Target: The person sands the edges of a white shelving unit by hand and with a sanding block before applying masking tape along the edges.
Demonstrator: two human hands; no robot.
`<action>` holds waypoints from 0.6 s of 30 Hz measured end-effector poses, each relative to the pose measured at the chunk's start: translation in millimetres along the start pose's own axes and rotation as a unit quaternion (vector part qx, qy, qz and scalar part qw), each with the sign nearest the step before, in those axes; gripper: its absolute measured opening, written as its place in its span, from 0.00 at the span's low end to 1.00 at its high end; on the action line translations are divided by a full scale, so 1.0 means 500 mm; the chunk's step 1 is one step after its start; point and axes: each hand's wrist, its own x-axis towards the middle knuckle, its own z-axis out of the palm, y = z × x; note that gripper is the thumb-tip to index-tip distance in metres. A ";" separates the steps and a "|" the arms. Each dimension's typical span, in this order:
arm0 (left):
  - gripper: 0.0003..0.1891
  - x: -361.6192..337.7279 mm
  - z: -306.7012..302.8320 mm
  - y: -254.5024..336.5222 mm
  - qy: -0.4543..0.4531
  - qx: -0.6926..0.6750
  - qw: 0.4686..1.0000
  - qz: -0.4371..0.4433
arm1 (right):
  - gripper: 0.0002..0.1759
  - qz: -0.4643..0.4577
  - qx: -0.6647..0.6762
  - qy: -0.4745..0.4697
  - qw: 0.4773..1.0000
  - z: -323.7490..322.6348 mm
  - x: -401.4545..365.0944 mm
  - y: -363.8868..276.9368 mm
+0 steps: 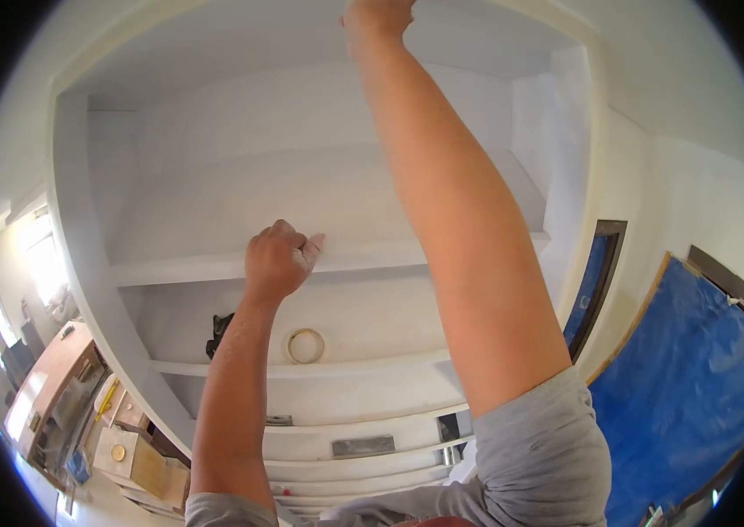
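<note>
In the middle of the head view, my left hand (281,260) is in front of the edge of a white shelf (381,256). Its fingers curl away from me and its thumb, dusted white, points right. Whether it touches the shelf or holds anything is hidden. My right hand (379,16) reaches up to the top of the white shelving unit (592,167), near its upper panel (302,31). The frame edge cuts off this hand, and its fingers cannot be made out.
A tape roll (305,346) and a black object (218,334) sit on a lower shelf. Further down lies a grey flat piece (363,446). Blue sheeting (688,378) covers an area at right. A cluttered wooden bench (51,386) and wooden boxes (130,457) stand left.
</note>
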 end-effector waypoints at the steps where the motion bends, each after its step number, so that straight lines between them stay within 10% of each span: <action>1: 0.20 0.000 -0.004 0.002 -0.014 0.004 1.000 -0.006 | 0.45 0.038 -0.026 -0.005 0.999 -0.018 -0.012 -0.025; 7: 0.18 0.002 0.019 -0.014 0.071 -0.064 0.994 0.058 | 0.45 0.004 0.062 -0.102 0.993 -0.060 0.104 0.054; 9: 0.16 -0.005 0.051 -0.027 0.094 -0.041 0.993 0.054 | 0.39 -0.271 -0.404 -0.240 0.840 -0.111 0.178 0.117; 15: 0.27 -0.001 0.015 0.000 -0.085 0.004 0.994 -0.067 | 0.24 -0.531 -0.504 -0.335 0.593 -0.136 0.209 0.176; 17: 0.27 -0.003 0.004 0.007 -0.108 -0.001 0.992 -0.068 | 0.21 -0.555 -0.461 -0.340 0.603 -0.169 0.176 0.169; 18: 0.27 -0.006 0.005 0.014 -0.117 0.000 0.991 -0.069 | 0.19 -0.350 -0.367 -0.352 0.787 -0.192 0.120 0.149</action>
